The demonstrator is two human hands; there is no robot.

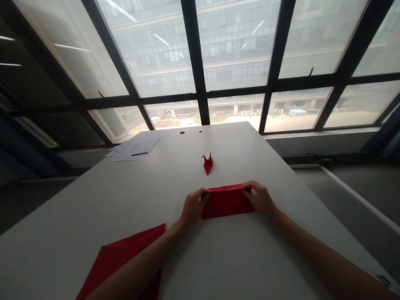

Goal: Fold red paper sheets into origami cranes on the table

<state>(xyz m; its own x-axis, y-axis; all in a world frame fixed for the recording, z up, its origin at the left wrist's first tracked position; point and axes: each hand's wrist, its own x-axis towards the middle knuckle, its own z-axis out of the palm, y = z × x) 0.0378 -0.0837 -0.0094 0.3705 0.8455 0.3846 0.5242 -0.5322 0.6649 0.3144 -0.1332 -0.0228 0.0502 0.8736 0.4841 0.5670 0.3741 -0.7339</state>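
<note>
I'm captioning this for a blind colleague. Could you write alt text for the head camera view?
A person's left hand and right hand pinch the upper corners of a red paper rectangle at a white table. Beyond the rectangle stands a small red paper crane; another red sheet lies partly hidden behind the left forearm, and windows fill the background.

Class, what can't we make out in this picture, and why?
All in the head view:
Red sheet: part hidden by the left forearm, near end cut off by the bottom edge.
Held paper: upper corners hidden by the left hand and right hand.
White papers: any writing too small.
Dark mark, lower right: too blurred.
</note>
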